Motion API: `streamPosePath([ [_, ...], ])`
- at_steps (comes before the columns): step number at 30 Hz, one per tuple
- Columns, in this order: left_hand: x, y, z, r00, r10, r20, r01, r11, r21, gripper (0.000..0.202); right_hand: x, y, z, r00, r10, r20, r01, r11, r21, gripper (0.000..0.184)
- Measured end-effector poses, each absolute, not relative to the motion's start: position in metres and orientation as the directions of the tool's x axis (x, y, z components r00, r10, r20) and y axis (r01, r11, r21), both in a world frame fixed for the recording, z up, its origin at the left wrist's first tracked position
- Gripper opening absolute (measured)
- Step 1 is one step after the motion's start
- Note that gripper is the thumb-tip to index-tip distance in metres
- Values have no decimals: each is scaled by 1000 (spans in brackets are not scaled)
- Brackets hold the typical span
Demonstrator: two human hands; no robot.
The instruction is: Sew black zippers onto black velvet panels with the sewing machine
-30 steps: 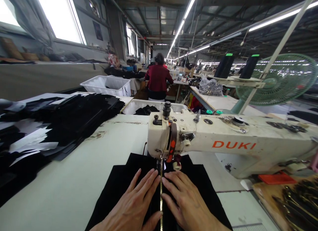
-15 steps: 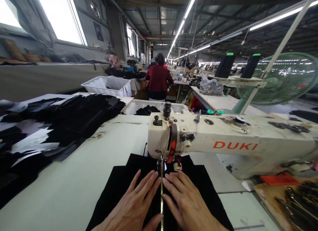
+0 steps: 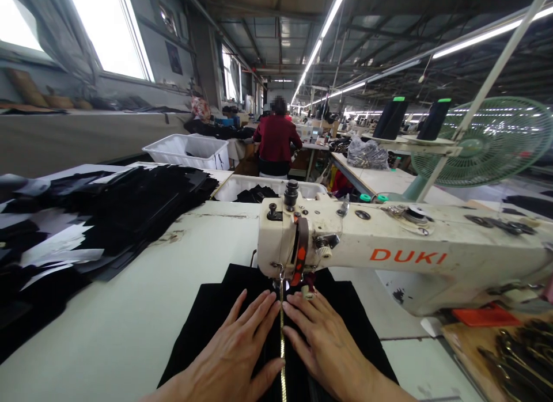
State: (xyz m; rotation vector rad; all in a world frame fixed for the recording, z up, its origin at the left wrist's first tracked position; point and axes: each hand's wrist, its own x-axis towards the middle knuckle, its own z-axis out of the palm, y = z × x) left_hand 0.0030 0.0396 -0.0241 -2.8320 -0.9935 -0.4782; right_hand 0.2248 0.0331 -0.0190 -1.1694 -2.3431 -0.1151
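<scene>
A black fabric piece [image 3: 194,327] lies flat under the head of a white sewing machine [image 3: 319,232] marked DUKI. Down its middle runs a gold-toothed zipper [image 3: 283,347], its upper end at the needle area. My left hand [image 3: 242,338] rests flat on the cloth to the left of the zipper, fingers stretched forward and the thumb reaching to the teeth. On the other side, my right hand [image 3: 322,338] presses the cloth with its fingers extended, fingertips close to the presser foot. The foot itself is partly hidden behind the machine head.
Stacked black fabric pieces [image 3: 142,206] cover the table's left side. Behind the machine stands a white bin [image 3: 311,189] with black cloth in it. At right lie several zippers [image 3: 518,356] near a red tray [image 3: 486,315]. Thread cones [image 3: 391,118], a green fan [image 3: 488,143] and a seated person [image 3: 276,137] are beyond.
The black fabric and zipper have slid slightly forward under the machine head. Both hands have moved forward with them, still flat on the cloth.
</scene>
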Motion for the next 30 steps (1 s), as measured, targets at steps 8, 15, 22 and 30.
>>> streamPosePath([
  [8,3,48,-30,717,624,311,629,-771,97,66,228,45,-24,-499,721,481,754,635,-171,32],
  [15,4,53,-34,706,640,304,623,-765,162,69,229,47,-27,-518,726,453,753,638,-162,34],
  [22,1,53,-29,717,657,235,635,-754,171,69,231,47,-31,-512,718,471,739,648,-184,35],
  [30,4,62,-27,709,667,229,638,-745,195,64,230,55,-28,-531,749,396,760,628,-169,35],
])
